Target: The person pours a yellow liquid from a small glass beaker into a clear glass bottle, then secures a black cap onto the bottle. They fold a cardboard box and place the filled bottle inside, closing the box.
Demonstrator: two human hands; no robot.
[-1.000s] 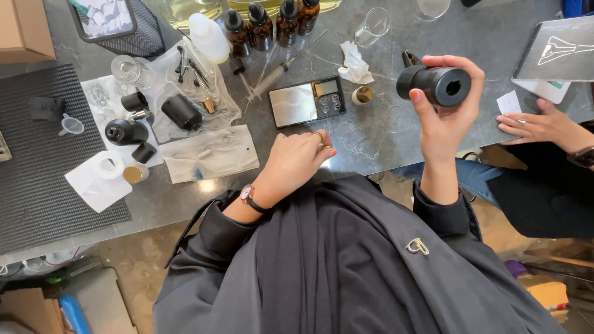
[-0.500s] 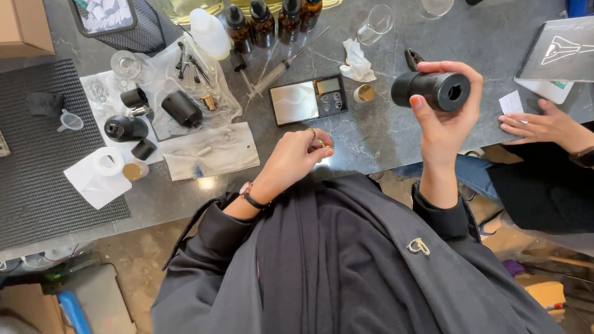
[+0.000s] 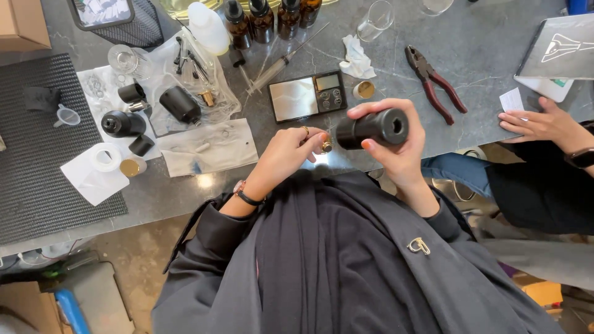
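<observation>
My right hand grips a black cylinder, held sideways above the near edge of the grey stone table. My left hand pinches a small gold part right at the cylinder's left end. A small digital scale lies on the table just behind both hands.
Red-handled pliers lie at the right. Several amber bottles, a syringe, black cylindrical parts on plastic bags and a white squeeze bottle crowd the back left. Another person's hand rests at the right by a tablet.
My right hand has brought the black cylinder down and left from a raised position. My left hand has lifted the gold part up to the cylinder's end.
</observation>
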